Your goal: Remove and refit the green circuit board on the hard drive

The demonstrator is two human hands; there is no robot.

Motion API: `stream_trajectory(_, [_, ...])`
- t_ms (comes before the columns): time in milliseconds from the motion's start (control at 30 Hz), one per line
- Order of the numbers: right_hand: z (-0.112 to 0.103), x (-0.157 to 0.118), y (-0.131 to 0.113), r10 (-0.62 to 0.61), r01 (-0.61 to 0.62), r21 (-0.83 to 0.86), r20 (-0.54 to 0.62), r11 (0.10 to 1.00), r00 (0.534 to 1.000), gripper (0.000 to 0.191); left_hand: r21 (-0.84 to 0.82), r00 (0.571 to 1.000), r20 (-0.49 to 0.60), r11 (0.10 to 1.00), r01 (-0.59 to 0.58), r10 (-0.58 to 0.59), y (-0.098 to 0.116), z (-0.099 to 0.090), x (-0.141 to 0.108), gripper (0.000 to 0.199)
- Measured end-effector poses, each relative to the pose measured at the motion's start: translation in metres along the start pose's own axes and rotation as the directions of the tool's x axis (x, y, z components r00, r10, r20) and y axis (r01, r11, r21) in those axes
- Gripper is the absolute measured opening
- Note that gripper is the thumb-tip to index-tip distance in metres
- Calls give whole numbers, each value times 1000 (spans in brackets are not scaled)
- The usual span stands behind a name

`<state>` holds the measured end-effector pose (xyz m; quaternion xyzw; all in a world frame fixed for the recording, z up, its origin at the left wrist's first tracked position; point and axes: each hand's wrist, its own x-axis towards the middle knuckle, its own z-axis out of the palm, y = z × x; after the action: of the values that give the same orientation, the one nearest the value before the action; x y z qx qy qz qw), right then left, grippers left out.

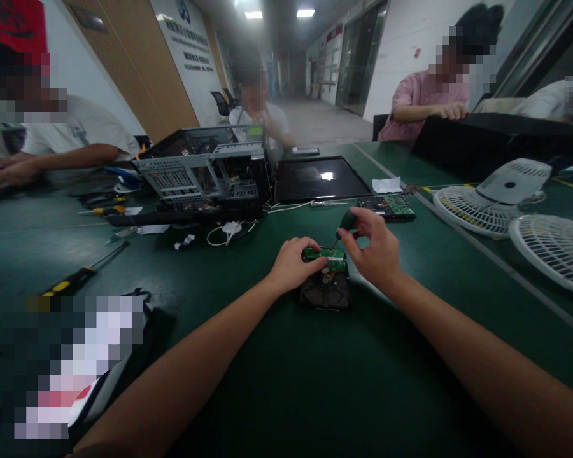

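A hard drive (325, 294) with a green circuit board at its far end lies on the green table (248, 381) in front of me. My left hand (296, 264) grips the drive's left side and far end, its thumb lying over the board. Between the fingertips of my right hand (373, 245) is a small screwdriver (347, 221) with a dark handle. It leans over the drive, and its thin shaft reaches down to the circuit board. The exact spot its tip touches is too small to make out.
Beyond my hands are an open computer case (205, 178), a dark flat panel (319, 178) and a second drive (386, 208). White fan parts (477, 210) stand at right. A yellow-black screwdriver (79, 278) and a cable (226, 234) lie left. Several people sit around the table.
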<state>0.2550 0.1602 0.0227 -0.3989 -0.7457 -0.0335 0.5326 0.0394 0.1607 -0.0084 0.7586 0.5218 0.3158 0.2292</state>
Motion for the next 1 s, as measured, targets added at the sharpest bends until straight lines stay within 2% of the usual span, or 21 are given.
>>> stream_trajectory(267, [-7,5,-4,-60,62,-46,50,997,997,43,-5,1000,0,1000,-2,2,-2,1,0,30])
stream_trajectory(533, [-10,4,-7,-29,32,-34,88,999,996,38,0,1000,5,1000,2,-2,-1,0,0,30])
stream_trajectory(700, [-11,6,-8,-11,17,-56,109,998,994,50,2,1000,6,1000,11,-11,1,0,0,29])
stream_trajectory(867, [-9,6,-6,-70,66,40,122,997,990,60,6,1000,14,1000,13,-13,2,0,0,29])
stream_trajectory(1000, [-4,2,-4,-10,3,55,116,998,993,63,8,1000,14,1000,14,-14,4,-1,0,29])
